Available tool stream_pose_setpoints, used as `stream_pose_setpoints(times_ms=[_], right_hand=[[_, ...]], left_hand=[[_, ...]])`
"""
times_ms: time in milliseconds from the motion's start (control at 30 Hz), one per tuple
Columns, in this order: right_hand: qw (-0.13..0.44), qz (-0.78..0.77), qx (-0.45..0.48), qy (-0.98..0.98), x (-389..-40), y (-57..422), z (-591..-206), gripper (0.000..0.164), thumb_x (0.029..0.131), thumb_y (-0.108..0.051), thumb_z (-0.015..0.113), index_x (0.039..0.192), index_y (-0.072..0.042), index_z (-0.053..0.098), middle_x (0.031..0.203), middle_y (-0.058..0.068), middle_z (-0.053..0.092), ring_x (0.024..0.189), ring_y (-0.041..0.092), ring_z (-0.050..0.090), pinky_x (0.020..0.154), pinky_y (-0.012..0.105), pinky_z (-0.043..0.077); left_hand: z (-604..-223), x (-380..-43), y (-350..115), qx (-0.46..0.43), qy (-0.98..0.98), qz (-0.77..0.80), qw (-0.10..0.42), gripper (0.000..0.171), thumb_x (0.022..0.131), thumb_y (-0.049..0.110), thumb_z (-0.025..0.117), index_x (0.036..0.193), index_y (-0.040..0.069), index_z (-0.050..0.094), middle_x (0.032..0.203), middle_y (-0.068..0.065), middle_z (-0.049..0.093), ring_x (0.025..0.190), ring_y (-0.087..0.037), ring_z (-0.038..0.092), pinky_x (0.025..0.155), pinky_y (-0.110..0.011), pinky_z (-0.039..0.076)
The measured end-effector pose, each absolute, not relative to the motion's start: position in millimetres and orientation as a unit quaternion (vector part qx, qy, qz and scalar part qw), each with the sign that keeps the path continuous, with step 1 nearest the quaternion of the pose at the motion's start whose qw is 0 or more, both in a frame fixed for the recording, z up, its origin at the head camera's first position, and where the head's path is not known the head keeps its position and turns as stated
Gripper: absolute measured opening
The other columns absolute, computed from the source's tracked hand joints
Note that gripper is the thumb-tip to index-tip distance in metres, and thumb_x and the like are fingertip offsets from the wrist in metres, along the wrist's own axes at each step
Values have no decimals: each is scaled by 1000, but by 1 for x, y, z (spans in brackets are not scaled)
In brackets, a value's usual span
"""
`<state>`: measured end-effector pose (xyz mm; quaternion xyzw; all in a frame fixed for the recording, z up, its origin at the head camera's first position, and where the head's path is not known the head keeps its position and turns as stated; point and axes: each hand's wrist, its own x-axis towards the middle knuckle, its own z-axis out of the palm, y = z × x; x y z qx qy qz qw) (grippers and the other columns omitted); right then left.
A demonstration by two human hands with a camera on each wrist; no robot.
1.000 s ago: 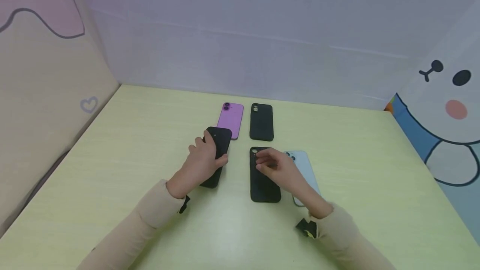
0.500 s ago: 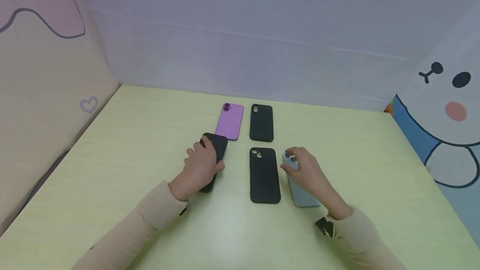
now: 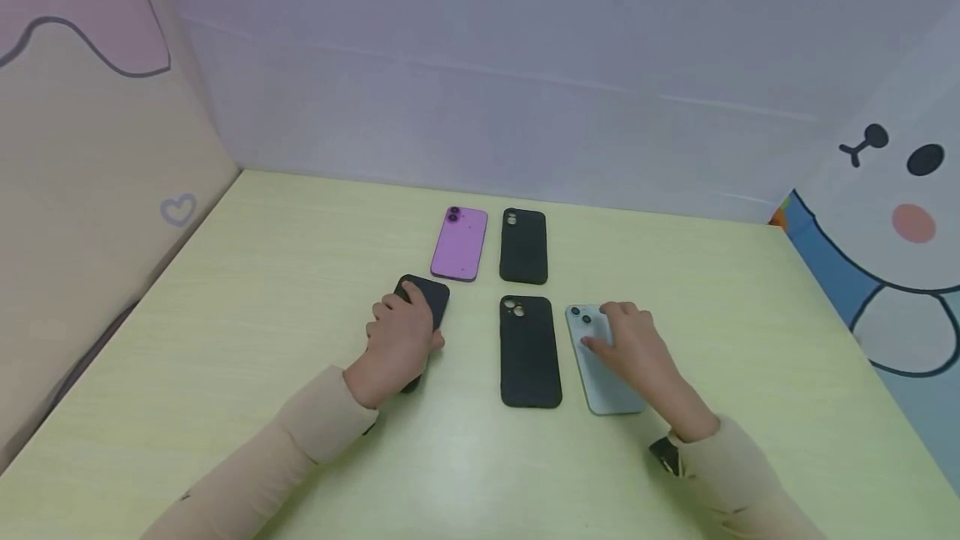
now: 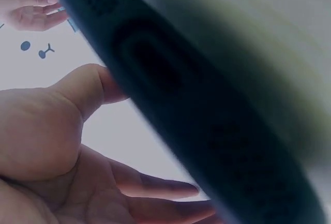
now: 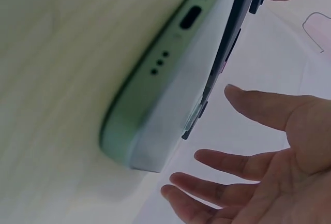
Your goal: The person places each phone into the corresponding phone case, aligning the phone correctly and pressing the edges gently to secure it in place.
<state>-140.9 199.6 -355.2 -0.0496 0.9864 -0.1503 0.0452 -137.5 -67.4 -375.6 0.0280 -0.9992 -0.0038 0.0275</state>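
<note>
My left hand point(image 3: 396, 338) grips a black phone case point(image 3: 435, 297) by its edges, thumb on one side and fingers on the other. In the left wrist view, the end of this black phone case point(image 4: 181, 94) shows a port cutout and small speaker holes; I cannot tell whether a phone is inside. My right hand point(image 3: 637, 348) hovers over a pale blue phone point(image 3: 606, 390), which lies back up with its two lenses at the far end. The right wrist view has the right hand point(image 5: 269, 167) with fingers spread, apart from the phone's edge.
A purple phone point(image 3: 459, 244) lies back up at the far middle, beside a black phone case point(image 3: 523, 247). Nearer, another black phone case point(image 3: 529, 357) lies left of the pale blue phone. The pale yellow table point(image 3: 300, 232) meets a printed cloth wall point(image 3: 525, 107).
My right hand has moved right, from over the near black case to over the pale blue phone. My left hand has drawn its black case slightly left and nearer, uncovering the purple phone.
</note>
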Motion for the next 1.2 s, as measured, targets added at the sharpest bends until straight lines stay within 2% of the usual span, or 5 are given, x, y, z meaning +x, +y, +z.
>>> stream_pose_setpoints(times_ms=[233,467,833,1200], right_hand=[[98,-116,-30,988,-144,201,-359,59,82,-28,67,120,11,44,112,30,52,96,41,48,75,45,45],[109,-115,-37,987,-143,201,-362,59,81,-30,67,116,11,44,100,28,54,86,37,49,67,41,44],[111,-126,-24,986,-139,192,-360,58,79,-30,69,109,10,43,85,23,51,77,32,43,57,33,38],[108,-115,-13,987,-140,186,-360,57,79,-29,70,109,10,41,84,26,50,75,33,42,58,34,35]], left_hand=[[-376,-136,-66,38,-999,-13,18,72,80,34,66,130,-9,39,108,-38,53,89,-41,57,62,-47,52],[-376,-137,-67,40,-999,-21,-14,75,82,33,65,134,-9,32,111,-40,50,94,-42,54,67,-50,51],[-378,-134,-65,43,-999,-16,14,72,82,31,65,134,-7,34,105,-40,52,90,-41,54,61,-48,52],[-377,-135,-67,31,-998,-41,-26,71,85,29,61,138,-4,28,104,-41,51,96,-44,50,63,-51,50]])
